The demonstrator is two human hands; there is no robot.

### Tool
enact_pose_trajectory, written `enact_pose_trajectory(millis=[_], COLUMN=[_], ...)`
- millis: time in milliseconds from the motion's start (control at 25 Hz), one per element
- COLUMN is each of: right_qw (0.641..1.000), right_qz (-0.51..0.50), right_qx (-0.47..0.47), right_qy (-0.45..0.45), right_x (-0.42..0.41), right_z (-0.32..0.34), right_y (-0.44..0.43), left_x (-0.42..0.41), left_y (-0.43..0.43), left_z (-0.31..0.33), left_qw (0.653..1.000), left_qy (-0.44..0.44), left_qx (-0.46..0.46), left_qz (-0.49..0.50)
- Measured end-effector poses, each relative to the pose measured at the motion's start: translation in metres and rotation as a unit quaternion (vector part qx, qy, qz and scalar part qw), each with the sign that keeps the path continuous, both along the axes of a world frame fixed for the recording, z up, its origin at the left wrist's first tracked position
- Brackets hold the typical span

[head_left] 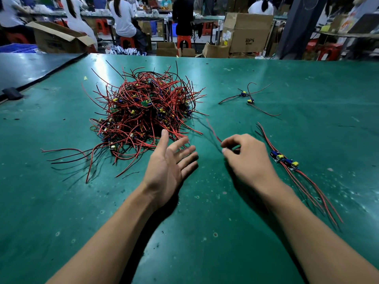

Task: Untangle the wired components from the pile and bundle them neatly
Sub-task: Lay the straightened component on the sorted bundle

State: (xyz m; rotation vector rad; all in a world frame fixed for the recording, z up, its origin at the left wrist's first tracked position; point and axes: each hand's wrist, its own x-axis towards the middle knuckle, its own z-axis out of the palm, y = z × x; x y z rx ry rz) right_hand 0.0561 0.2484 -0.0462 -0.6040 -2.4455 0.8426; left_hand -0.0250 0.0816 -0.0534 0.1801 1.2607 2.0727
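Beyond wire pile (143, 107), "BPS" carton (248, 31)

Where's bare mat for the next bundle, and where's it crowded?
Crowded: the tangled red-and-black wire pile by the left hand, and beside the right hand, pinching a red wire, where a row of components trails wires. Bare: green table mat between the forearms; left foreground below the pile's stray ends; far right beyond the two loose wired components.
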Motion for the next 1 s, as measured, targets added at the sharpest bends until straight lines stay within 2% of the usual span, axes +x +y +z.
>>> enact_pose_trajectory(millis=[120,240,440,560,720,1000], right_qw=[0.990,0.960,0.937,0.947,0.975,0.953], right_qz=[-0.084,-0.155,-0.193,-0.196,-0.170,-0.221], right_qx=[0.052,0.118,0.125,0.137,0.094,0.134], right_qy=[-0.098,-0.203,-0.262,-0.216,-0.106,-0.157], right_x=[0.009,0.015,0.013,0.010,0.007,0.006], right_z=[0.008,0.005,-0.009,-0.017,-0.018,-0.024], right_y=[0.030,0.038,0.031,0.033,0.041,0.045], left_x=[0.000,-0.001,-0.002,-0.002,-0.002,-0.001], left_y=[0.000,0.000,0.000,0.001,0.001,0.001], left_z=[-0.001,-0.002,-0.004,-0.005,-0.005,-0.004], left_qw=[1.000,1.000,1.000,1.000,0.999,0.999], left_qy=[0.008,0.013,0.023,0.026,0.031,0.035], left_qx=[-0.006,-0.003,-0.006,-0.006,-0.007,-0.010], left_qz=[-0.003,-0.008,-0.012,-0.014,-0.016,-0.018])
